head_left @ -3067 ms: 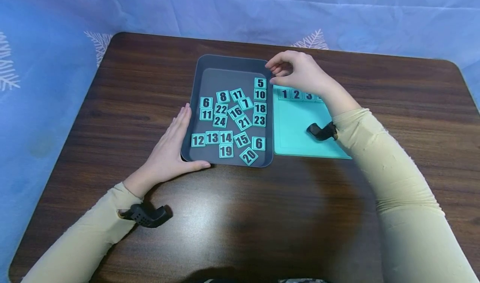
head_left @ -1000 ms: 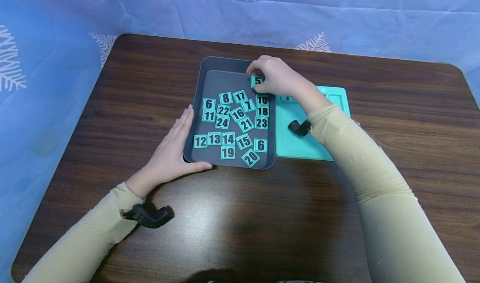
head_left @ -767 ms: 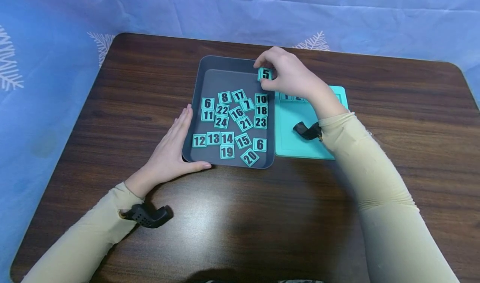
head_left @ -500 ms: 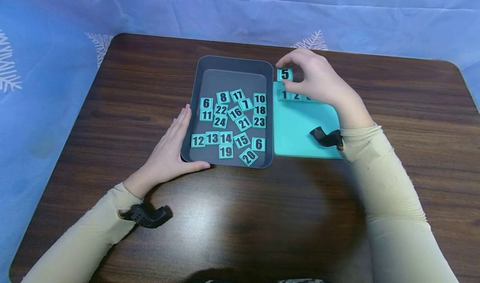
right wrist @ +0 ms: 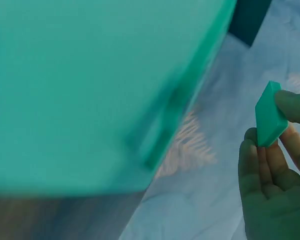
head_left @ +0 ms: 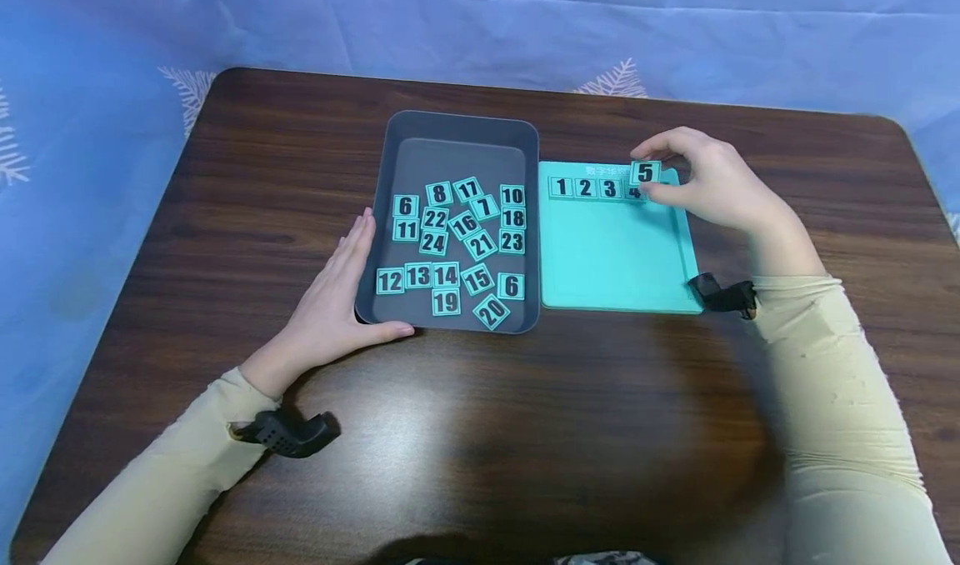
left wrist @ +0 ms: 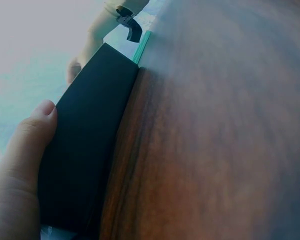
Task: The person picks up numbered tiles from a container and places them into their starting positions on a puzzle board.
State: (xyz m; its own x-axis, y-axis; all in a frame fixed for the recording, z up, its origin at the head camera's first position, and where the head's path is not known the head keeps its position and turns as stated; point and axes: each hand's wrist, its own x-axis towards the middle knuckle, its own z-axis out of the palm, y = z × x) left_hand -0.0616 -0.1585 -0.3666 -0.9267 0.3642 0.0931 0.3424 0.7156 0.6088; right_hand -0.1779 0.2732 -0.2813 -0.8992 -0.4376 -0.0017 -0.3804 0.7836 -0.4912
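Note:
My right hand (head_left: 708, 182) pinches a turquoise number tile marked 5 (head_left: 645, 172) between thumb and fingers, above the upper right of a turquoise puzzle board (head_left: 615, 257). Tiles 1 (head_left: 561, 187), 2 and 3 lie in a row along the board's top; tile 4 is partly covered by the held one. In the right wrist view the held tile (right wrist: 271, 114) shows its edge, clear of the board. My left hand (head_left: 330, 307) lies against the left side of a dark grey tray (head_left: 461, 125), fingers straight, thumb along its near edge.
Several loose number tiles lie face up in the tray, among them 12 (head_left: 390, 281), 20 (head_left: 491, 312) and 10 (head_left: 512, 195). The board adjoins the tray's right side. Both sit on a dark wooden table (head_left: 480, 415), with a blue snowflake cloth (head_left: 375, 23) behind.
My right hand took tile 5 from the tray's upper right, lifted it and carried it right, over the board's top right. My left hand stays at the tray.

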